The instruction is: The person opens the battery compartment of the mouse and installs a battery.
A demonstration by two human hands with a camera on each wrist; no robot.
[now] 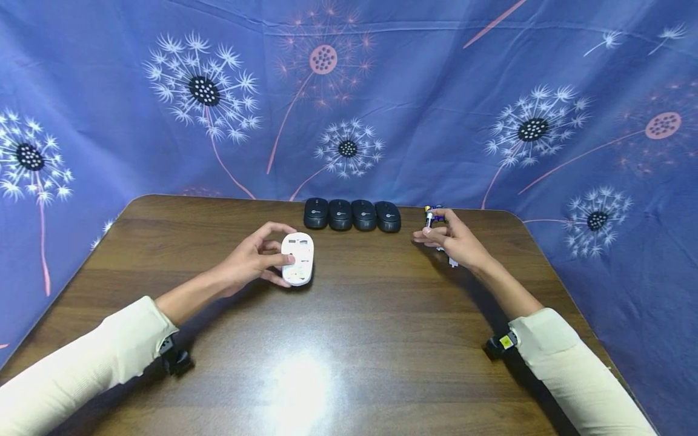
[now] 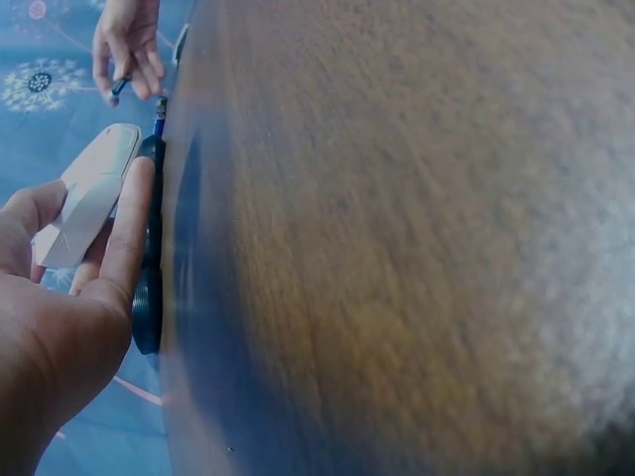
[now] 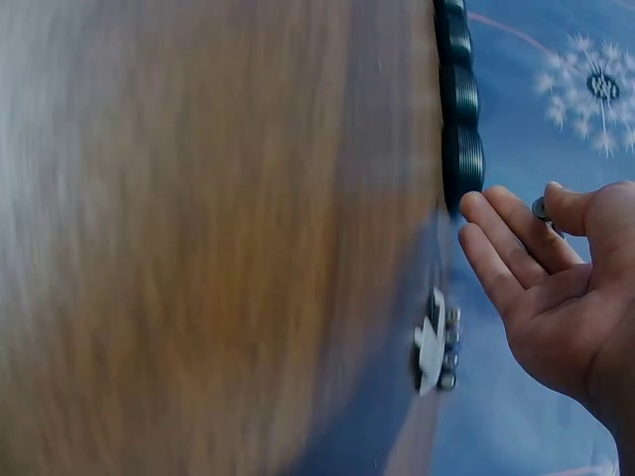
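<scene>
A white computer mouse (image 1: 302, 251) is in my left hand (image 1: 248, 261), gripped by the edges with its underside up and its battery bay uncovered. My thumb lies over part of that underside. To the right, my right hand (image 1: 460, 243) pinches a small cylindrical battery (image 1: 429, 220) between thumb and index finger, the other fingers extended. Several batteries (image 3: 451, 347) lie in a row close by this hand, partly hidden behind it in the head view. White plastic pieces (image 3: 431, 349) lie beside them on the table.
Along the back of the brown wooden table (image 1: 349, 327) stands a row of several black mice (image 1: 340, 215), between my two hands. A blue dandelion-print cloth (image 1: 414, 91) hangs right behind the table's far edge.
</scene>
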